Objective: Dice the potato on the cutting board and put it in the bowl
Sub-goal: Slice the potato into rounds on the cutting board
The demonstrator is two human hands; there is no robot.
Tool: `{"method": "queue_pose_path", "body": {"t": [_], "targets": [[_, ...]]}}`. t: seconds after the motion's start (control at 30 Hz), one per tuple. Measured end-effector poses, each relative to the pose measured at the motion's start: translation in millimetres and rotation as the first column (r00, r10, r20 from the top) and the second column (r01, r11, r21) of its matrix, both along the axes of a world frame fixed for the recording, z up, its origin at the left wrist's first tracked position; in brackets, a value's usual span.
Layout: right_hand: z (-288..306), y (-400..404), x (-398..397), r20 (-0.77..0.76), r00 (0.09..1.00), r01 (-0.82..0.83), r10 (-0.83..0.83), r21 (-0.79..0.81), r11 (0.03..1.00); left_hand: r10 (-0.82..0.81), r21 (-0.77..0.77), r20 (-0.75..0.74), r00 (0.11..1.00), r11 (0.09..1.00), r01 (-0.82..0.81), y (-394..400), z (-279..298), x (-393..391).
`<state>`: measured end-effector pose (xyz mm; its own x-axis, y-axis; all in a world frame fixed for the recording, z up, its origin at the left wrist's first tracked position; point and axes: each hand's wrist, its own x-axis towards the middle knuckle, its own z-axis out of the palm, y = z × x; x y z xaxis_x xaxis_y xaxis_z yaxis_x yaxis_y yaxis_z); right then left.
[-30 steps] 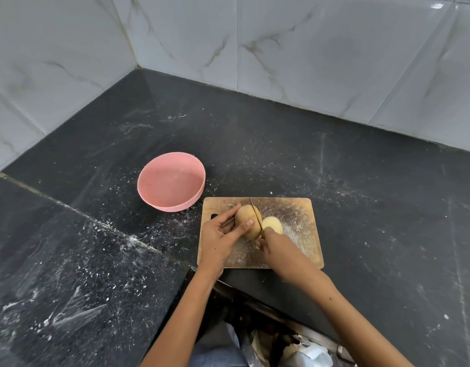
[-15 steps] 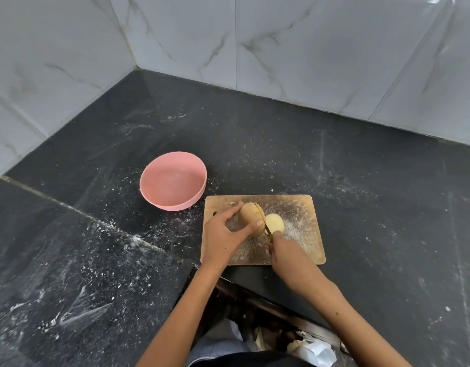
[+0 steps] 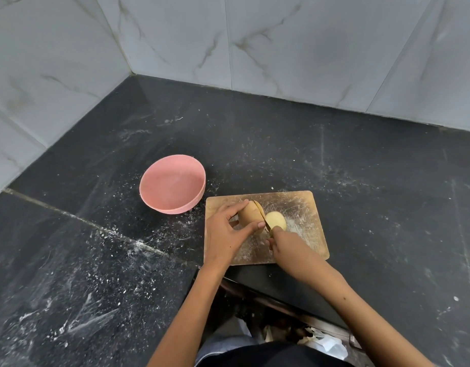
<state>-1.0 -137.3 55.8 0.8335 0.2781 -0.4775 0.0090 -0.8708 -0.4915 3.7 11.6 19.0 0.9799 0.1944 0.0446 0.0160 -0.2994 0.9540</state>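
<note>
I see the left hand (image 3: 226,234) curled over the bigger potato half (image 3: 251,214) on the wooden cutting board (image 3: 302,215), thumb and fingertips pinching it. The right hand (image 3: 286,247) wraps around a knife (image 3: 263,213), blade down in the cut. The smaller half (image 3: 275,220) lies just right of it, pale face up. The pink bowl (image 3: 172,184) sits far-left of the board on the black counter (image 3: 387,207).

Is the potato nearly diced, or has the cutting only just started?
Only just started. Done: one end piece lies cut off on the cutting board. In hand: the left hand grips the potato while the right hand works the knife beside it. Left: all the dicing; the pink bowl holds nothing yet.
</note>
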Motion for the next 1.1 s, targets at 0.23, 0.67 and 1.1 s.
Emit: {"method": "queue_pose_path", "body": {"t": [0.23, 0.67, 1.1], "targets": [[10, 5, 18, -0.014, 1.0, -0.022, 0.022, 0.005, 1.0, 0.002, -0.052, 0.041, 0.999, 0.999, 0.0, -5, -1, 3], [-6, -1, -12, 0.014, 1.0, 0.016, -0.016, 0.019, 1.0, 0.002, -0.256, 0.003, 1.0, 0.967, -0.001, -1, -9, 7], [-8, 6, 0, 0.043, 0.999, 0.009, -0.008, -0.017, 1.0, 0.046, -0.352, -0.06, 0.997, 0.934, -0.064, 0, -10, 13]]}}
